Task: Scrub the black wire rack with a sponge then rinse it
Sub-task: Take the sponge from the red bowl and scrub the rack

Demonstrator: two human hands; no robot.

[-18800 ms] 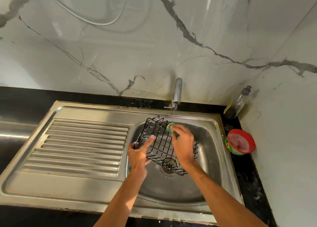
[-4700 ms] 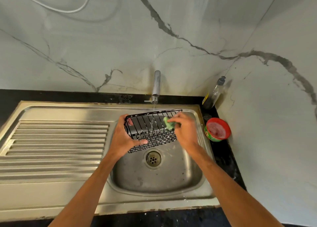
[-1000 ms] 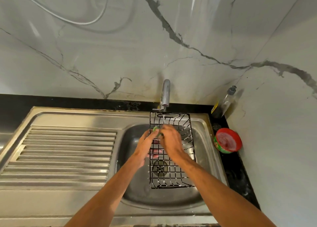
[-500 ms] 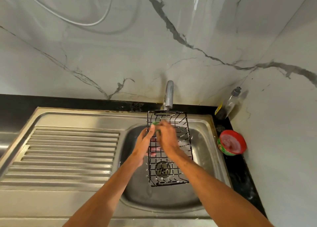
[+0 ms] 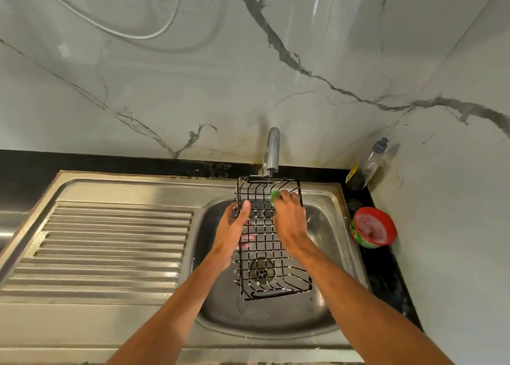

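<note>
Head view: black wire rack (image 5: 264, 257) held lengthwise over sink (image 5: 335, 327) basin, far end under tap (image 5: 271, 149), thin stream falling. Left hand (image 5: 234, 230) grips rack's left edge, thumb on top, fingers underneath. Right hand (image 5: 291, 221) pinches green sponge (image 5: 274, 195) against rack's far wires. Red tub (image 5: 372, 226) and clear bottle (image 5: 369, 165) on counter (image 5: 386, 276), right of sink.
</note>
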